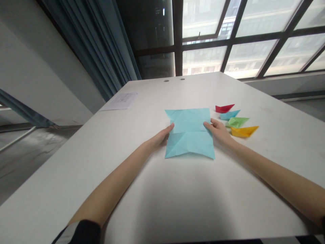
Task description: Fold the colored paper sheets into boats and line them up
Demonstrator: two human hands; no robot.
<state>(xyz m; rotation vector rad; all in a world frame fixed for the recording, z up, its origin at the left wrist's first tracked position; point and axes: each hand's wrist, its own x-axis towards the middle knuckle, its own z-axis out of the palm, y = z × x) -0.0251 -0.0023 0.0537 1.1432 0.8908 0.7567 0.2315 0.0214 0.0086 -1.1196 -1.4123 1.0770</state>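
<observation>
A light blue sheet of paper [191,126] with several crease lines is held by its two sides, just above the white table. My left hand [163,136] pinches the left edge, thumb on top and the other fingers mostly hidden beneath. On the opposite edge, my right hand [217,128] grips the sheet the same way, its thumb lying on the paper. The upper left corner sticks out to a point, and the near edge bends up a little in the middle.
Folded paper boats stand in a row right of my right hand: red [224,108], blue [229,115], green [237,122] and yellow [244,131]. A printed sheet [122,101] lies at the left edge of the white table [142,101]. Windows and a blue curtain [101,44] are behind.
</observation>
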